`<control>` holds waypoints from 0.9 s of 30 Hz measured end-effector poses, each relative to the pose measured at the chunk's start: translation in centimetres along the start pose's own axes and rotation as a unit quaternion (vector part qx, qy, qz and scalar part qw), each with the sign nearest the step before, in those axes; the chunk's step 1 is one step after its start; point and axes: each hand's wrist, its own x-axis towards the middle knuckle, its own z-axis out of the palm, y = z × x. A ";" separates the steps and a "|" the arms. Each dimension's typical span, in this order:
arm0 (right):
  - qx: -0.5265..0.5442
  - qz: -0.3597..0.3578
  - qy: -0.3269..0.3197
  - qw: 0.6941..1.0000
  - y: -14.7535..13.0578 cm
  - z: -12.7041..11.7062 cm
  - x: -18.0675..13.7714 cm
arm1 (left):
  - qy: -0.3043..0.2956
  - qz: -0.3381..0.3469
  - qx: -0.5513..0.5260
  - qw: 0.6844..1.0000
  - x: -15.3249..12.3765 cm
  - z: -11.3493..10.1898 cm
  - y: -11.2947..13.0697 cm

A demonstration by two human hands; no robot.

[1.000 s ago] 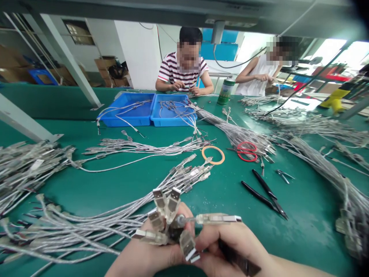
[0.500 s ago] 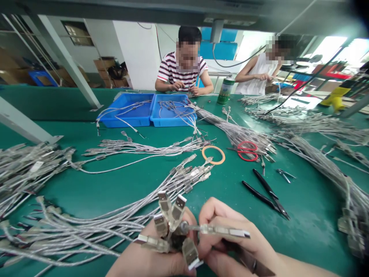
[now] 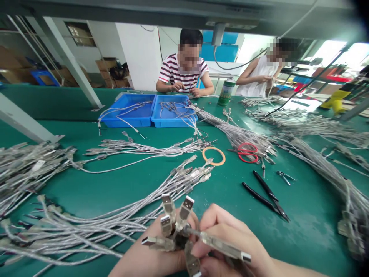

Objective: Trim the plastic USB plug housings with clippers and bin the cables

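Observation:
My left hand (image 3: 150,254) is closed around a bunch of USB cables, with several clear-grey USB plugs (image 3: 184,211) fanning out above the fist, metal ends outward. Pressed up against it, my right hand (image 3: 239,234) is pinched with its fingertips at a lower USB plug (image 3: 192,263). Another USB plug (image 3: 225,246) lies across the front of the right fingers and points right. A dark narrow item sits partly hidden under the right palm; its kind cannot be made out.
Cable bundles (image 3: 86,227) spread left on the green table (image 3: 225,184). Black-handled pliers (image 3: 266,196), red-handled scissors (image 3: 248,152), an orange tape ring (image 3: 213,156) and blue trays (image 3: 127,111) lie beyond. A spray can (image 3: 226,92) stands near a person in stripes (image 3: 173,71); another works at right.
The fingers of my right hand have shifted onto the lower plug. The plug across the right hand now tilts downward at its metal end. Both hands sit slightly lower and further right in view.

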 end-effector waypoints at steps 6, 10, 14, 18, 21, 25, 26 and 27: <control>0.046 -0.029 0.001 0.999 0.3 0.0 0.1 | 0.017 0.000 -0.014 1.000 0.0 0.2 0.2; 0.032 -0.098 0.016 0.995 0.5 -0.2 0.4 | -0.012 0.033 -0.065 0.997 0.0 -0.5 -0.5; -0.019 -0.012 -0.075 0.997 -1.5 -1.8 1.7 | -0.011 0.046 -0.142 0.989 -0.2 -1.1 -0.8; 0.012 0.050 -0.184 0.982 -3.6 -3.6 2.4 | 0.025 0.034 -0.160 0.986 -0.5 -0.8 -0.6; 0.019 0.073 -0.058 0.995 -3.4 -4.0 2.2 | 0.069 0.034 -0.128 0.989 -0.1 -0.1 -0.7; 0.110 0.163 0.063 0.978 -2.4 -3.6 1.9 | 0.106 0.011 -0.050 0.993 0.6 0.3 -1.1; 0.130 0.164 0.069 0.975 -2.3 -3.4 1.9 | 0.101 -0.007 -0.030 0.994 0.8 0.3 -1.2; 0.145 0.157 0.073 0.974 -2.2 -3.2 1.8 | 0.092 -0.028 -0.016 0.995 0.8 0.2 -1.3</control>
